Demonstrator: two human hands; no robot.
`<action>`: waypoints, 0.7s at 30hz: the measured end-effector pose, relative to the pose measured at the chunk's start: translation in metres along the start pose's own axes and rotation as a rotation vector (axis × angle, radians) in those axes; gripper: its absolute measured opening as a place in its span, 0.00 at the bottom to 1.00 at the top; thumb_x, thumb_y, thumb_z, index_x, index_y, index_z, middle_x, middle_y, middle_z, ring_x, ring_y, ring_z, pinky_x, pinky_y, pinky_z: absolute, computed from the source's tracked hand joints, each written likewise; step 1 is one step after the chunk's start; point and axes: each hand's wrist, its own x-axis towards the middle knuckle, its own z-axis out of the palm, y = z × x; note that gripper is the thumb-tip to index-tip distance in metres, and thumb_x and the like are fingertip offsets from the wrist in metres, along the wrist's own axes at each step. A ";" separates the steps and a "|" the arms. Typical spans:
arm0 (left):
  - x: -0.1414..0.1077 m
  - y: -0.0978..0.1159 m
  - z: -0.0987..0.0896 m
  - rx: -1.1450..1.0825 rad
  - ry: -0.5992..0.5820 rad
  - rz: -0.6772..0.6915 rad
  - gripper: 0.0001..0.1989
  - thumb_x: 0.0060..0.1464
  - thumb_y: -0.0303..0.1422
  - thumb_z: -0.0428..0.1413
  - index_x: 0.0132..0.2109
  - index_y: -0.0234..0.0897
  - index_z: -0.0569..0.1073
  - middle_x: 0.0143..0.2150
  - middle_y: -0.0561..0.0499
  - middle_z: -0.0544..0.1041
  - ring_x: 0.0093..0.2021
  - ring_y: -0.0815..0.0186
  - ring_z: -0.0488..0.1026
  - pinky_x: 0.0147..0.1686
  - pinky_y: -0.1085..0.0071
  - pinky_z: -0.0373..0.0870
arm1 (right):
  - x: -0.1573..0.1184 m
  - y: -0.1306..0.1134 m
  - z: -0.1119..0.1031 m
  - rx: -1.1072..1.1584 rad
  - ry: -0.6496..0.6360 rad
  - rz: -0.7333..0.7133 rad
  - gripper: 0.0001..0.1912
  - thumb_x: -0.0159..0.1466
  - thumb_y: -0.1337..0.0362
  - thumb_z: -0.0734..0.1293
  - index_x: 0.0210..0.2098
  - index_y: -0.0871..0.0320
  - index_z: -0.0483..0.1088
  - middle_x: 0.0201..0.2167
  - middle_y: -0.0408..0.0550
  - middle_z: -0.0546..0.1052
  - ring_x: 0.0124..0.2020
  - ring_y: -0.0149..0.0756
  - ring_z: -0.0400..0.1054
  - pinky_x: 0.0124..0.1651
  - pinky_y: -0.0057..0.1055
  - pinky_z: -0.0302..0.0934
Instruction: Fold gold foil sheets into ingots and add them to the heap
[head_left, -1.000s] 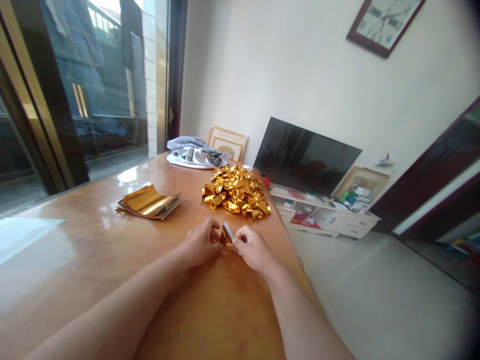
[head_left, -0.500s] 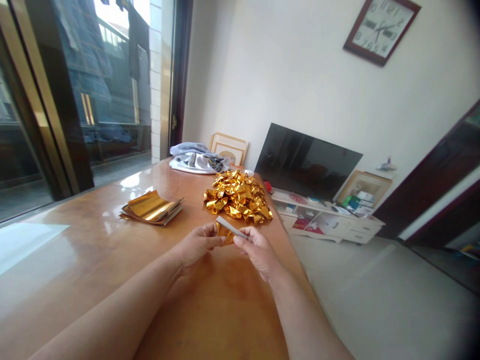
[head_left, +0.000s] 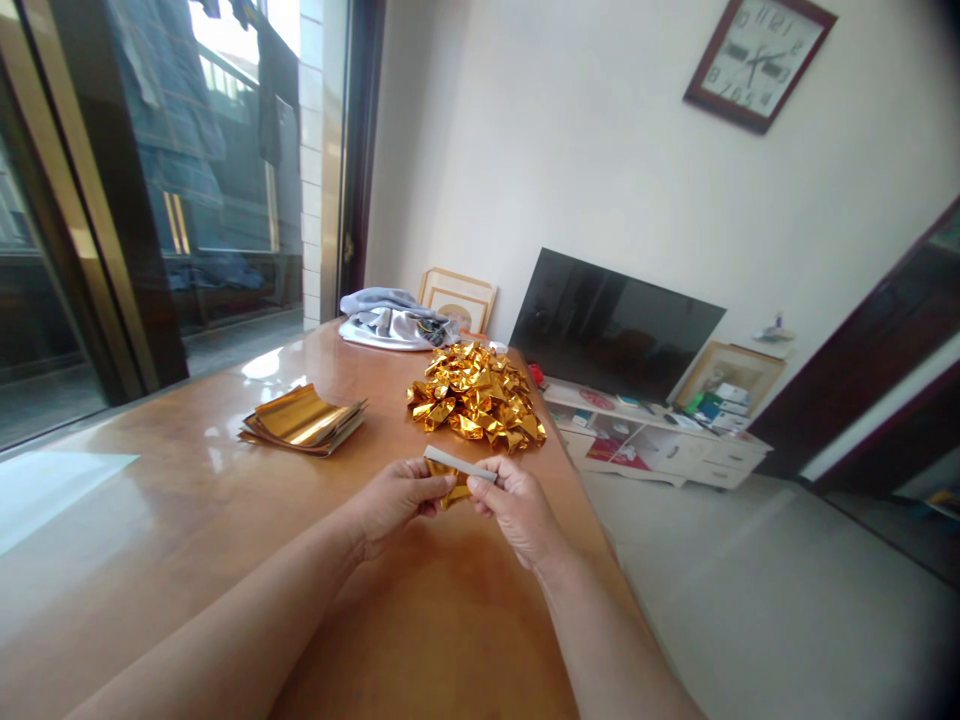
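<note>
Between my two hands is a partly folded sheet of gold foil paper [head_left: 452,490], with a pale grey strip of its back showing along the upper edge. My left hand [head_left: 409,492] pinches its left end between thumb and fingers. The right end is gripped by my right hand [head_left: 508,497], thumb on top. Just beyond my hands rises a heap of folded gold foil pieces [head_left: 476,395]. To the left lies a stack of flat gold foil sheets [head_left: 304,418], the top one curling up.
The glossy wooden table [head_left: 420,630] ends on the right above a tiled floor. Bundled grey-blue cloth [head_left: 394,318] and a framed picture [head_left: 457,298] are at its far end. A pale sheet [head_left: 56,490] lies at left. Behind stand a television [head_left: 615,320] and white cabinet [head_left: 667,450].
The foil paper has tilted in my hands, its pale strip now lying flatter and showing wider. More gold shows below the strip. Both hands have shifted slightly and still hold it.
</note>
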 end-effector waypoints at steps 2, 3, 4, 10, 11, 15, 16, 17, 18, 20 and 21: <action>0.000 0.001 0.000 -0.020 0.009 -0.003 0.13 0.49 0.39 0.67 0.35 0.33 0.78 0.28 0.52 0.73 0.27 0.71 0.63 0.30 0.72 0.57 | 0.000 0.000 0.001 -0.014 -0.021 -0.035 0.12 0.61 0.57 0.71 0.41 0.57 0.76 0.31 0.43 0.75 0.29 0.29 0.62 0.34 0.27 0.58; -0.001 0.001 0.000 -0.030 0.012 -0.005 0.13 0.48 0.38 0.67 0.35 0.33 0.78 0.28 0.52 0.73 0.27 0.71 0.63 0.29 0.72 0.57 | -0.001 -0.001 0.001 -0.016 -0.031 -0.041 0.13 0.61 0.57 0.71 0.43 0.57 0.77 0.34 0.44 0.76 0.29 0.29 0.63 0.34 0.27 0.59; -0.001 0.001 0.000 -0.040 0.014 -0.006 0.12 0.48 0.38 0.67 0.35 0.33 0.78 0.27 0.52 0.73 0.27 0.71 0.63 0.29 0.72 0.57 | -0.001 -0.001 0.002 -0.013 -0.041 -0.038 0.14 0.62 0.57 0.71 0.45 0.56 0.78 0.36 0.45 0.78 0.30 0.29 0.64 0.35 0.27 0.60; -0.002 0.003 -0.001 -0.077 0.022 -0.022 0.11 0.47 0.36 0.68 0.34 0.33 0.79 0.29 0.51 0.75 0.27 0.72 0.64 0.30 0.73 0.58 | -0.003 0.001 -0.001 -0.003 -0.065 0.021 0.19 0.62 0.55 0.71 0.52 0.53 0.78 0.33 0.46 0.80 0.29 0.30 0.67 0.34 0.29 0.64; -0.002 0.003 -0.001 -0.080 0.027 -0.025 0.11 0.47 0.36 0.68 0.34 0.33 0.79 0.29 0.51 0.75 0.27 0.72 0.64 0.30 0.73 0.58 | -0.003 0.002 -0.001 -0.012 -0.064 0.016 0.19 0.62 0.55 0.71 0.52 0.53 0.78 0.33 0.46 0.80 0.28 0.31 0.68 0.34 0.30 0.64; -0.002 0.002 -0.002 -0.094 0.044 -0.024 0.09 0.47 0.34 0.68 0.32 0.33 0.78 0.29 0.51 0.75 0.27 0.72 0.64 0.29 0.73 0.58 | -0.002 0.005 -0.002 -0.058 -0.072 -0.017 0.18 0.63 0.56 0.70 0.51 0.51 0.80 0.35 0.46 0.81 0.30 0.32 0.70 0.37 0.32 0.67; -0.001 0.002 -0.002 -0.096 0.042 -0.024 0.09 0.47 0.34 0.67 0.32 0.33 0.78 0.29 0.51 0.76 0.27 0.72 0.65 0.29 0.73 0.59 | -0.002 0.005 -0.002 -0.064 -0.076 -0.020 0.17 0.63 0.56 0.70 0.50 0.51 0.80 0.35 0.46 0.81 0.30 0.32 0.71 0.38 0.33 0.68; -0.001 0.002 -0.002 -0.098 0.038 -0.025 0.09 0.47 0.33 0.67 0.32 0.33 0.78 0.29 0.51 0.76 0.27 0.71 0.65 0.29 0.73 0.59 | -0.002 0.005 -0.002 -0.068 -0.080 -0.019 0.17 0.64 0.56 0.69 0.50 0.51 0.80 0.36 0.46 0.81 0.31 0.32 0.71 0.39 0.33 0.68; -0.001 0.002 -0.002 -0.102 0.033 -0.028 0.09 0.47 0.33 0.67 0.32 0.32 0.78 0.29 0.51 0.76 0.28 0.71 0.66 0.29 0.73 0.59 | -0.002 0.005 -0.002 -0.070 -0.080 -0.016 0.17 0.63 0.56 0.69 0.50 0.51 0.80 0.36 0.46 0.81 0.31 0.32 0.71 0.39 0.33 0.68; -0.002 0.002 -0.002 -0.125 0.035 -0.038 0.08 0.48 0.33 0.66 0.32 0.32 0.77 0.29 0.51 0.76 0.27 0.71 0.66 0.29 0.73 0.60 | -0.003 0.005 -0.003 -0.075 -0.073 -0.011 0.17 0.63 0.56 0.70 0.50 0.51 0.80 0.36 0.46 0.81 0.31 0.32 0.71 0.38 0.33 0.68; -0.002 0.003 -0.002 -0.140 0.042 -0.044 0.08 0.49 0.33 0.66 0.33 0.32 0.77 0.28 0.51 0.75 0.27 0.71 0.67 0.29 0.72 0.61 | -0.003 0.005 -0.003 -0.079 -0.068 -0.010 0.17 0.63 0.56 0.69 0.50 0.51 0.80 0.35 0.46 0.81 0.30 0.32 0.71 0.38 0.33 0.68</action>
